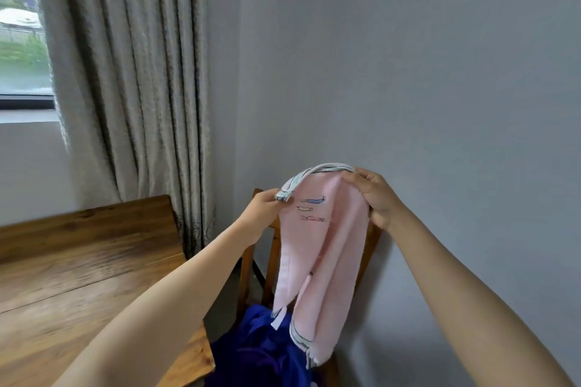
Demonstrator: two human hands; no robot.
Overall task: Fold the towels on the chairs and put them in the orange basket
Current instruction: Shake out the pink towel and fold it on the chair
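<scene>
Presently both hands are clamped on the pink towel (320, 245), held up in front of the person and above the chair (246, 261). The left hand (262, 209) pinches one corner of the striped hem. The right hand (375, 198) grips the other end of that hem, fingers curled over the cloth. The hands stand apart, at about the same height, and the top hem arches slack between them.

Governing relation: the towel's long axis runs straight down from the hands, and its short edge spans from hand to hand. Neither hand is nearer, as each already holds an end. In my judgement the coming fold calls for bringing the lower hem up to the top one, or for laying the towel out on the table (78, 261) to the left.

Material: soft, thin pink cloth, gathered into lengthwise pleats, with a grey-striped border at both ends and small printed figures near the top. The lower hem hangs just over a crumpled blue cloth (261, 352) on the chair seat; whether they touch cannot be told. The chair and table are of brown grained wood. The orange basket is not in view.
</scene>
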